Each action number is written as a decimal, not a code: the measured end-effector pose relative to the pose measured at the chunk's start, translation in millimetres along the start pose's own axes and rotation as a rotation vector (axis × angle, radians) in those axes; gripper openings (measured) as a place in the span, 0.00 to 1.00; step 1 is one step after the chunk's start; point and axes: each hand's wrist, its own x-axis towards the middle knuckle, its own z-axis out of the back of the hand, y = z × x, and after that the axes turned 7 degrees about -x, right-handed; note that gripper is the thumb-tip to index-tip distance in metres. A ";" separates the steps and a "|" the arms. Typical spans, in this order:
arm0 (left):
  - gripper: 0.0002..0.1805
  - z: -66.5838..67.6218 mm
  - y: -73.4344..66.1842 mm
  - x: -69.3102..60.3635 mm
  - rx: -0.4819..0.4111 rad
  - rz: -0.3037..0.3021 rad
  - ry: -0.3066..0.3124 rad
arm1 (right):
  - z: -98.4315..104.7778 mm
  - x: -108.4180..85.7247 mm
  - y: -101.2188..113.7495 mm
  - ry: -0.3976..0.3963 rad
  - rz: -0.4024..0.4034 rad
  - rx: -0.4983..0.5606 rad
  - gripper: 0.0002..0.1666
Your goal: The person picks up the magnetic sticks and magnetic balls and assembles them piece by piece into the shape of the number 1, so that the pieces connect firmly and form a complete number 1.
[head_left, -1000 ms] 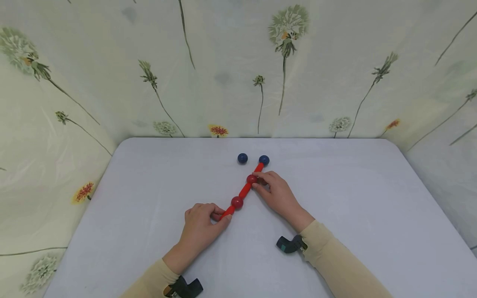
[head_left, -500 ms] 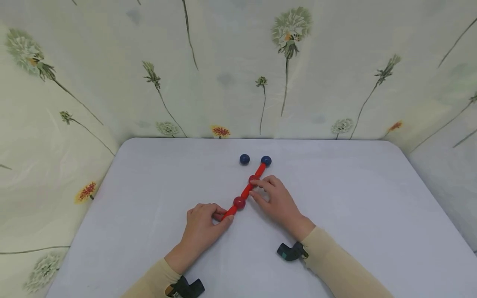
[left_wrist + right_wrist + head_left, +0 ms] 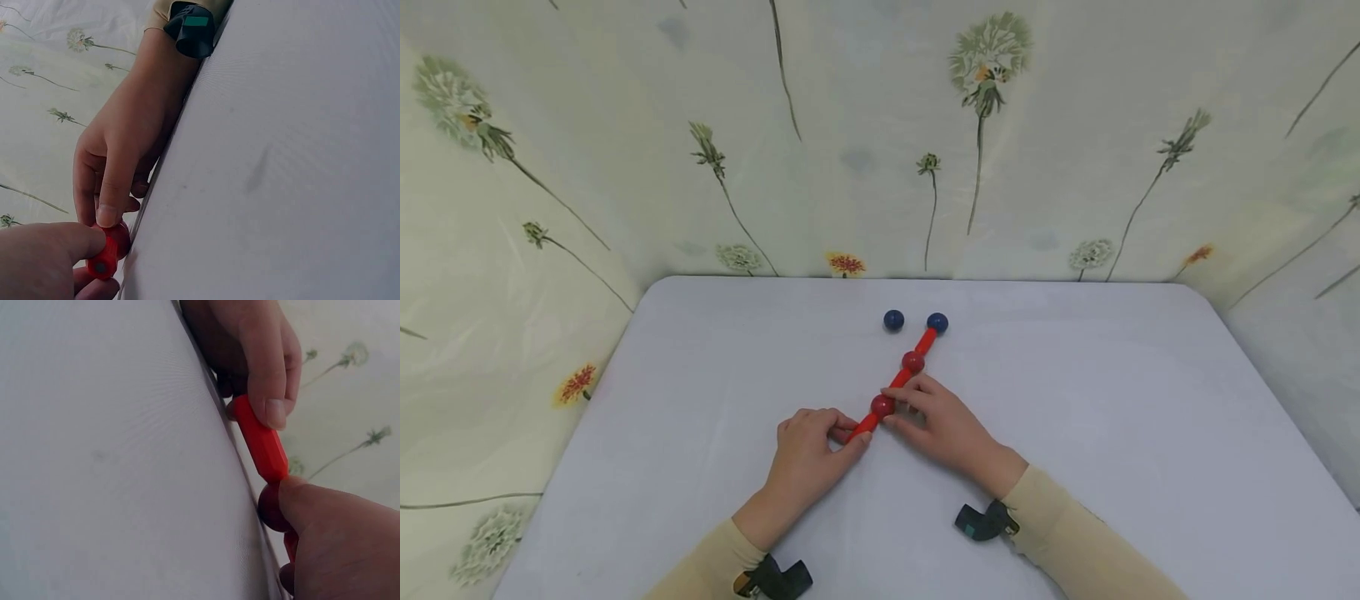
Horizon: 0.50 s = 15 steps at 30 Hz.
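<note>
A chain of red rods and balls lies slanting across the white table in the head view. At its near end is a red rod (image 3: pixel 862 427), pinched between thumb and fingers of my left hand (image 3: pixel 811 454). My right hand (image 3: pixel 951 432) holds the near red ball (image 3: pixel 882 406) between thumb and fingertips. Beyond it run a middle red rod (image 3: pixel 901 380), partly covered by my fingers, another red ball (image 3: pixel 913 361), a far red rod (image 3: pixel 927 342) and a blue ball (image 3: pixel 937 323) at the tip. In the right wrist view the near rod (image 3: pixel 262 447) looks faceted.
A loose blue ball (image 3: pixel 893 321) sits left of the chain's far end. The white table (image 3: pixel 1112 375) has a back edge against a hanging flowered cloth (image 3: pixel 850 183). Dark wrist cameras are strapped at both sleeves.
My right hand has slid from the farther red ball down along the chain to the nearer one. My left hand keeps its grip on the near rod. The view has shifted slightly.
</note>
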 end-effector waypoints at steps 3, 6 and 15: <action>0.10 0.2 0.1 -0.2 -0.004 -0.002 -0.002 | -1.1 0.1 -0.2 -0.001 0.010 -0.013 0.25; 0.11 0.5 0.3 0.0 -0.002 -0.006 -0.002 | -1.5 0.6 0.2 -0.002 0.004 -0.023 0.25; 0.12 0.0 0.8 0.0 0.005 -0.008 0.003 | -1.1 1.6 1.7 0.003 -0.018 -0.031 0.24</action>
